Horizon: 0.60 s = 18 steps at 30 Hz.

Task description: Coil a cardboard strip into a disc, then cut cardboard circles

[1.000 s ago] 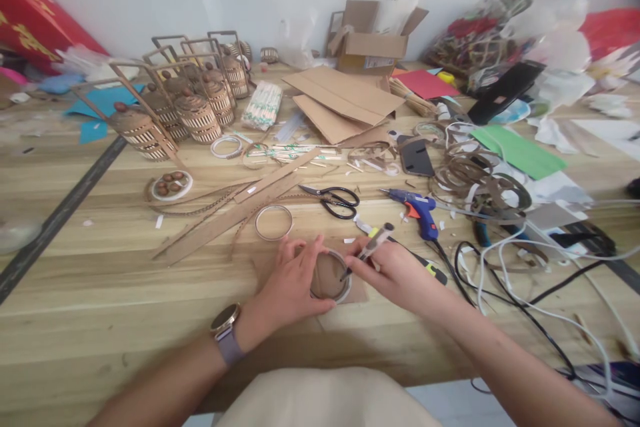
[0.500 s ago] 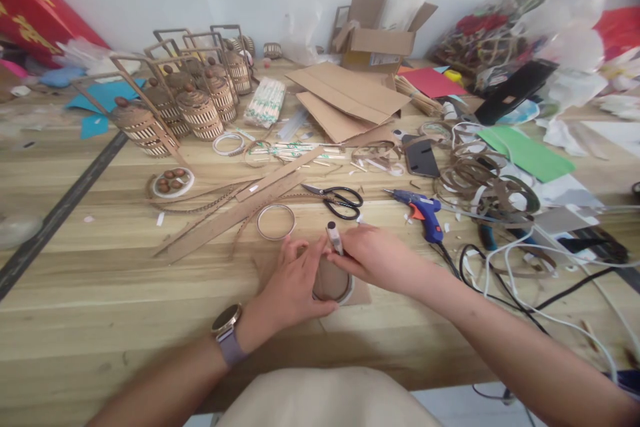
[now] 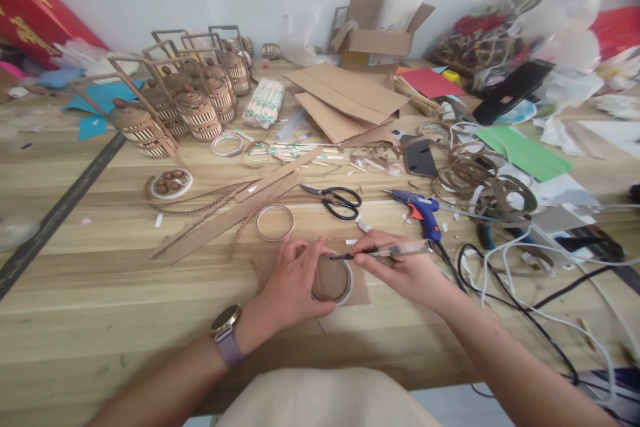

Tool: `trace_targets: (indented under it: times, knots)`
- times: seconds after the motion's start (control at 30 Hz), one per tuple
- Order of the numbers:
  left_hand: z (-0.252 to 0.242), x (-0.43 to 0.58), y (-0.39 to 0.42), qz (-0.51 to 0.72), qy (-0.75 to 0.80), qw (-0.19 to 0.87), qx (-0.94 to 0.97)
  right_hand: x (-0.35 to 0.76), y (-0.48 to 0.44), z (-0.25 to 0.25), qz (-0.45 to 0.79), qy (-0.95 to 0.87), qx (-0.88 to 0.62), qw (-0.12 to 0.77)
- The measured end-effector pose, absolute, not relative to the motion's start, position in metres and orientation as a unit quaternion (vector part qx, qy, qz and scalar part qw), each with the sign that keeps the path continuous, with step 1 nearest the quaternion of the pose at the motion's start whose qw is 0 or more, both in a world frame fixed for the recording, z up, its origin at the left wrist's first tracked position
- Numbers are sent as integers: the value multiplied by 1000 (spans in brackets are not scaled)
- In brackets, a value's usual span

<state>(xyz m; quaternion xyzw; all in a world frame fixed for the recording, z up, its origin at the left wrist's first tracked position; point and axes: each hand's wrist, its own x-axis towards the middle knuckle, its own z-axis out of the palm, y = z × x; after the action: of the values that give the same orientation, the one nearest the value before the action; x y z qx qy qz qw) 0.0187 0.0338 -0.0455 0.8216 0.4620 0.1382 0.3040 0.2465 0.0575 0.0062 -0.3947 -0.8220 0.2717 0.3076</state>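
Grey ring [image 3: 349, 281] touches the spread left hand [image 3: 296, 280]; right hand [image 3: 400, 271] pinches a sideways pen [image 3: 409, 248].

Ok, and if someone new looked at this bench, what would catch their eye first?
Probably the near middle, where the left hand rests on a ring over brown cardboard and the right hand holds a pen near its far rim. Next, likely the blue glue gun beyond the right hand, and the slatted baskets with tall handles, back on the left.

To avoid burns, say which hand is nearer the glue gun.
Right. The right hand is just below the glue gun in view; the left hand is farther off, lower left.
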Motion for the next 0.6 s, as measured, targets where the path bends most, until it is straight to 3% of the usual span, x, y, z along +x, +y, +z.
trace_targets:
  times: [0.23, 0.6]
  knots:
    - [-48, 19, 33, 150, 458, 291, 826, 236, 42, -17, 350, -810, -346, 318]
    - [-48, 18, 33, 142, 460, 291, 826, 241, 45, -24, 251, -851, -336, 316]
